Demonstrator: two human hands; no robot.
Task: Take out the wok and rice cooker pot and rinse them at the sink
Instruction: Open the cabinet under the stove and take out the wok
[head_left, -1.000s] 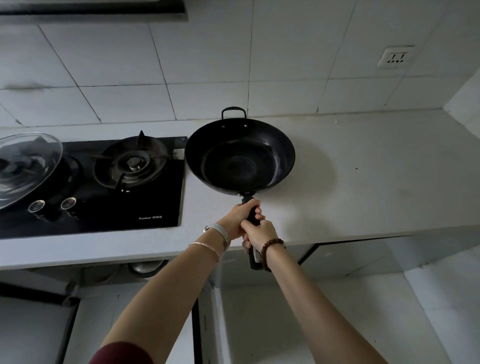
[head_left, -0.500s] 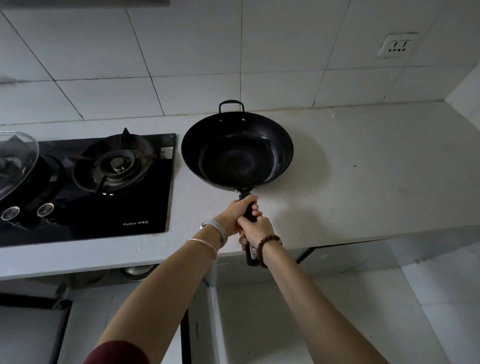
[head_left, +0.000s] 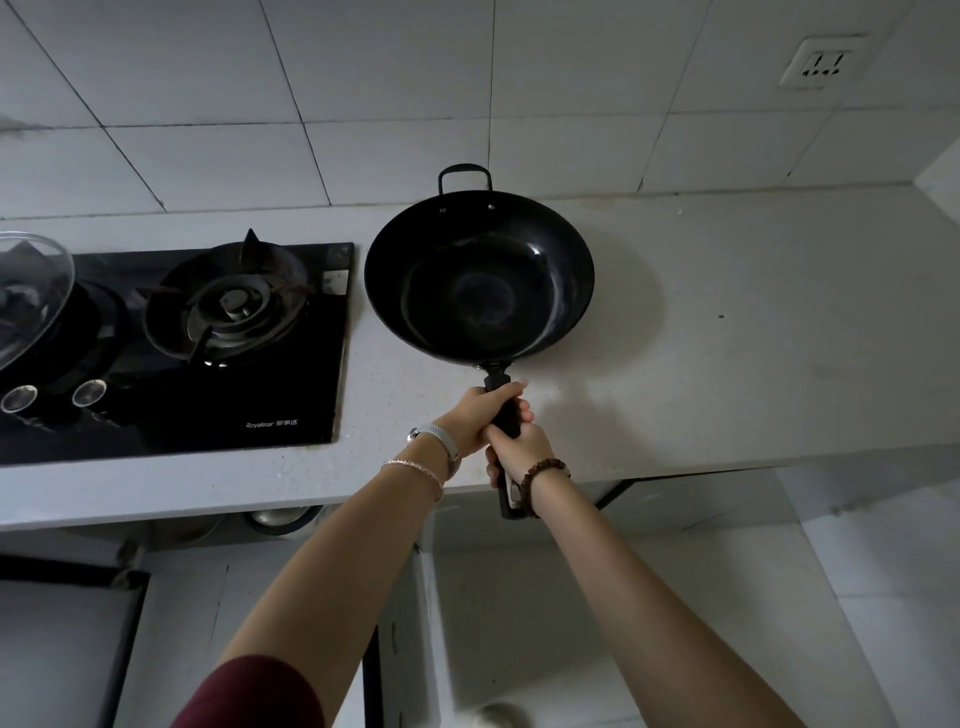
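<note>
The black wok (head_left: 478, 275) sits over the pale desk (head_left: 753, 338), just right of the gas hob (head_left: 208, 364). Whether its base touches the desk cannot be told. Its small loop handle faces the tiled wall, and its long handle (head_left: 503, 423) points back toward the person. The left hand (head_left: 475, 418) wraps its curled fingers round that handle close behind the bowl. The right hand (head_left: 519, 449) grips it directly behind, touching the left. The handle's end juts past the desk edge. A glass lid (head_left: 26, 296) lies on the hob's far left.
</note>
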